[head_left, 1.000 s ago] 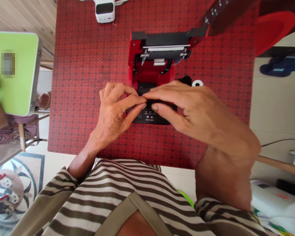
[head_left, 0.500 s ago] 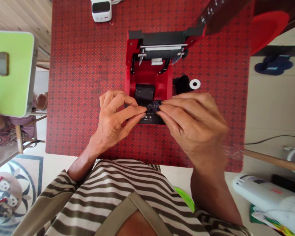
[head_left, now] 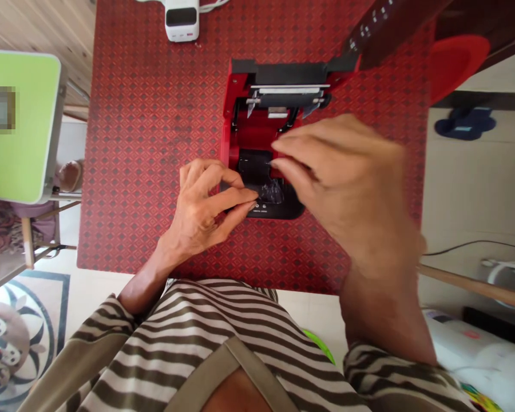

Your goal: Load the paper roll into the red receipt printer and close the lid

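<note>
A red and black printer point(head_left: 226, 137) stands with its lid raised, showing a roller and metal bar on the lid's underside. Inside its red bay lies a black block point(head_left: 254, 166) that looks like a roll. My left hand point(head_left: 217, 203) pinches the left end of a crumpled piece of clear plastic film point(head_left: 272, 191), which lies over the black front panel. Slightly blurred, my right hand point(head_left: 343, 177) hovers above the bay's right side, thumb and fingertips a little apart and nothing visible between them.
The printer stands on a red patterned table point(head_left: 154, 114). A white charger block point(head_left: 182, 20) with cables sits at the back left. A dark brown object point(head_left: 381, 26) slants in behind the printer. A green-topped side table point(head_left: 26, 154) stands left; blue slippers point(head_left: 466, 123) lie on the floor at right.
My right hand has let go of the film and moved up over the bay. The film has spread across the front panel. My left hand keeps its pinch.
</note>
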`<move>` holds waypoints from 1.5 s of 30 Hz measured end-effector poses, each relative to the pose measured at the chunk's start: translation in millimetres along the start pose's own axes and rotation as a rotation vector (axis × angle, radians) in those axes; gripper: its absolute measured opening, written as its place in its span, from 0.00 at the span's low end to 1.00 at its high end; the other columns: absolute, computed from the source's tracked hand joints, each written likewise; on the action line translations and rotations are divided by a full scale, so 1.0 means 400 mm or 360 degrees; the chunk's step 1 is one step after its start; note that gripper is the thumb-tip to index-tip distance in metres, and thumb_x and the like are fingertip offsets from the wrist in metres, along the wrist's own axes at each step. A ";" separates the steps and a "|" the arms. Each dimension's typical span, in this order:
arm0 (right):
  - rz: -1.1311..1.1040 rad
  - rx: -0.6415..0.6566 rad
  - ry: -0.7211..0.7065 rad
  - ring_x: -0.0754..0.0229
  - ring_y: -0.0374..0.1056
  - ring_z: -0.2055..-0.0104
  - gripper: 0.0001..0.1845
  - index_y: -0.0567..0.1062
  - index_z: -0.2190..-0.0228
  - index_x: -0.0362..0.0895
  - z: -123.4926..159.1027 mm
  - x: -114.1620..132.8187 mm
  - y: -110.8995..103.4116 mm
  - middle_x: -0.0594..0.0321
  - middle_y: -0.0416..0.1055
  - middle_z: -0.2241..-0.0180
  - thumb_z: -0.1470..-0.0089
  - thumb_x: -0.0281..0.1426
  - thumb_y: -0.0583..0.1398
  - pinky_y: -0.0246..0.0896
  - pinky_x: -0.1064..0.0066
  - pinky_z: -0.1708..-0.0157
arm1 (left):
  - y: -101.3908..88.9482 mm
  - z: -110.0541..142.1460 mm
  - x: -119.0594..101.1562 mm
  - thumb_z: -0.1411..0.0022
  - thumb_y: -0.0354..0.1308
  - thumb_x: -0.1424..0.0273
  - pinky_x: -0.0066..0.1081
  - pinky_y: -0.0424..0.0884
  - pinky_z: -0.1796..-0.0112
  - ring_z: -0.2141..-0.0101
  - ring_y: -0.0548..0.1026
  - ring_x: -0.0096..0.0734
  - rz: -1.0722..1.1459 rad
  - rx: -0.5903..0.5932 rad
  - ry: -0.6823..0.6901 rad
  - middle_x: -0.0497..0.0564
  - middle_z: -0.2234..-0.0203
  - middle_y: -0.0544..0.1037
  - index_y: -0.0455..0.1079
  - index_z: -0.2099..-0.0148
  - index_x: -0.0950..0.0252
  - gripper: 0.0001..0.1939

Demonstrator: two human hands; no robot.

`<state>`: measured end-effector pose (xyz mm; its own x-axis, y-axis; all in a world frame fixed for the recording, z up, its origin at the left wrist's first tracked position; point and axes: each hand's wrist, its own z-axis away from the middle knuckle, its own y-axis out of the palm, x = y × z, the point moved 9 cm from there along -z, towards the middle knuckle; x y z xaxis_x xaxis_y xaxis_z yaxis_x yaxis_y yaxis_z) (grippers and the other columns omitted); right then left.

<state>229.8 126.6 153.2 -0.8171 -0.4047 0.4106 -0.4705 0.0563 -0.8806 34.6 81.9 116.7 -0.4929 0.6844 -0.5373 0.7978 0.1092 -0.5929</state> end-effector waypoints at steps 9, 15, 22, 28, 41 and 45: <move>0.0067 0.0473 -0.0187 0.35 0.87 0.44 0.13 0.89 0.47 0.52 -0.071 -0.045 0.159 0.48 0.90 0.49 0.17 0.33 0.61 0.84 0.42 0.40 | 0.005 -0.001 -0.001 0.12 0.74 0.70 0.51 0.78 0.41 0.46 0.87 0.46 0.0039 -0.0049 0.0020 0.48 0.51 0.92 0.90 0.44 0.52 0.06; 0.0013 0.0403 -0.0171 0.36 0.84 0.44 0.17 0.87 0.57 0.53 -0.076 -0.053 0.187 0.51 0.87 0.57 0.15 0.36 0.60 0.81 0.40 0.35 | 0.007 -0.005 -0.002 0.12 0.73 0.70 0.52 0.78 0.40 0.45 0.87 0.46 0.0036 -0.0046 0.0019 0.48 0.51 0.92 0.89 0.43 0.52 0.06; 0.0124 0.0419 -0.0150 0.37 0.87 0.45 0.12 0.88 0.54 0.50 -0.090 -0.062 0.194 0.52 0.89 0.55 0.18 0.32 0.64 0.82 0.45 0.37 | 0.012 -0.006 0.000 0.10 0.73 0.69 0.49 0.76 0.41 0.46 0.87 0.45 0.0023 -0.0067 0.0031 0.48 0.51 0.92 0.89 0.42 0.54 0.04; 0.0143 0.0495 -0.0256 0.36 0.88 0.45 0.13 0.89 0.49 0.46 -0.071 -0.032 0.152 0.48 0.91 0.49 0.20 0.27 0.62 0.84 0.45 0.41 | 0.013 -0.006 0.002 0.10 0.73 0.69 0.50 0.76 0.41 0.47 0.86 0.45 0.0006 -0.0075 0.0027 0.49 0.51 0.92 0.90 0.43 0.54 0.04; 0.0189 -0.0342 -0.0266 0.32 0.85 0.30 0.41 0.82 0.23 0.40 -0.076 -0.058 -0.090 0.44 0.88 0.30 0.09 0.59 0.55 0.81 0.38 0.30 | 0.001 -0.002 -0.013 0.10 0.73 0.69 0.50 0.76 0.43 0.45 0.86 0.46 -0.0011 -0.0056 0.0104 0.49 0.51 0.91 0.89 0.43 0.54 0.03; 0.0111 -0.0461 -0.0197 0.40 0.90 0.43 0.31 0.92 0.39 0.47 -0.036 -0.047 -0.062 0.50 0.94 0.46 0.07 0.51 0.54 0.83 0.44 0.34 | -0.003 0.002 -0.021 0.09 0.72 0.68 0.47 0.72 0.49 0.51 0.81 0.44 -0.0073 -0.0076 0.0100 0.48 0.53 0.87 0.88 0.41 0.52 0.04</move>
<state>252.0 146.0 170.9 -0.8123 -0.4977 0.3040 -0.5045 0.3380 -0.7945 37.5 75.5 121.5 -0.5075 0.7218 -0.4706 0.7913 0.1744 -0.5860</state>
